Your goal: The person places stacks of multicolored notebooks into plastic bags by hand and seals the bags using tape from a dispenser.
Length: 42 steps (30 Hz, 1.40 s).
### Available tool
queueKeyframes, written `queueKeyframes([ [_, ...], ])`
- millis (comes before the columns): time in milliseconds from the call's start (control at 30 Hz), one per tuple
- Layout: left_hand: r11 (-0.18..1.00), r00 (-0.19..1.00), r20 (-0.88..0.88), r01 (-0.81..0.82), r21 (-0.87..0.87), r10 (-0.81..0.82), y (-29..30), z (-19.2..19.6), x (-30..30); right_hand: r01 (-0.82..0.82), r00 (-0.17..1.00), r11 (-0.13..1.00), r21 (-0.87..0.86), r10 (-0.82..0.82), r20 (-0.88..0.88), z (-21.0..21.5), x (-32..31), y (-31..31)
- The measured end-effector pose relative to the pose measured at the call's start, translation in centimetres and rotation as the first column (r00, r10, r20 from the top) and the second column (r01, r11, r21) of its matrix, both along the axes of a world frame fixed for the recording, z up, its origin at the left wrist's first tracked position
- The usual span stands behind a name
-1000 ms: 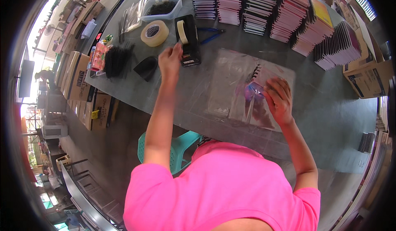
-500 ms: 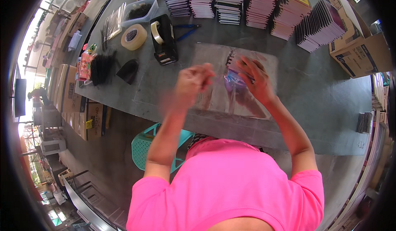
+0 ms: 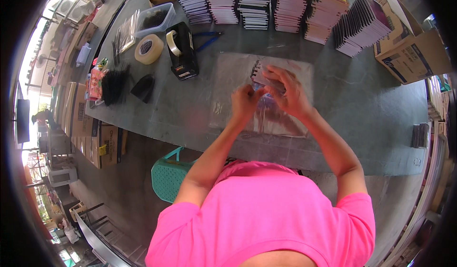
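A small spiral-bound notebook point(image 3: 257, 72) with a black coil lies on clear plastic sheets point(image 3: 228, 107) in front of me. My right hand point(image 3: 289, 91) grips it from the right, fingers bent over its top and thumb toward the coil side. Close beside it, my left hand point(image 3: 246, 99) is closed in a pinch at the notebook's left edge. What sits between those left fingertips is too small to make out. Shiny, purple-tinted film point(image 3: 266, 104) shows just below the hands. Much of the notebook's cover is hidden under my right hand.
A black tape dispenser point(image 3: 184, 60), a large tape roll point(image 3: 148, 49) and blue pliers point(image 3: 208, 40) lie left of the sheets. A clear tub point(image 3: 155, 20) holds dark pieces. Stacks of spiral notebooks point(image 3: 290, 10) line the far side; a cardboard box point(image 3: 413, 56) stands right. A teal stool point(image 3: 170, 179) is below.
My left hand has come in from the left to meet the right hand at the notebook. My right fingers have bent further over it. The whole view has shifted slightly.
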State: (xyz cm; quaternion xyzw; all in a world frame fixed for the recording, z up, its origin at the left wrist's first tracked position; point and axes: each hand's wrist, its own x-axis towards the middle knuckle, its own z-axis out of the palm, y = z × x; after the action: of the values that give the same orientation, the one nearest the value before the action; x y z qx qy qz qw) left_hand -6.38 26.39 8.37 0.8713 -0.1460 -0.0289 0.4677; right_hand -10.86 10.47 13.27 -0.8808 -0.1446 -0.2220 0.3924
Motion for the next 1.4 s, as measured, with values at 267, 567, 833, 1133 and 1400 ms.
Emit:
queueKeyframes([
  [267,0.926,0.925,-0.159,0.309,-0.218,-0.346,0.9,-1.5,-3.8,0.186,0.875,0.948,0.259,-0.040,-0.482,1.7,6.4,-5.7],
  [567,0.469,0.357,-0.511,-0.203,-0.859,-0.782,-1.9,-1.5,-4.2,0.126,0.793,0.980,0.156,-0.005,-0.609,8.2,4.6,-2.5],
  [833,0.682,0.833,-0.181,0.282,-0.675,-0.523,-0.1,3.9,4.2,0.218,0.960,0.800,0.559,-0.072,-0.272,-2.7,0.0,-0.6],
  [1133,0.865,0.946,-0.222,0.099,-0.491,-0.235,-2.0,3.7,4.7,0.430,0.896,0.584,0.688,-0.369,-0.247,-1.7,2.2,4.0],
  [1400,0.892,0.975,0.139,0.215,-0.398,-0.173,-1.1,8.7,5.5,0.268,0.935,0.509,0.818,-0.344,-0.093,-0.6,1.9,1.7],
])
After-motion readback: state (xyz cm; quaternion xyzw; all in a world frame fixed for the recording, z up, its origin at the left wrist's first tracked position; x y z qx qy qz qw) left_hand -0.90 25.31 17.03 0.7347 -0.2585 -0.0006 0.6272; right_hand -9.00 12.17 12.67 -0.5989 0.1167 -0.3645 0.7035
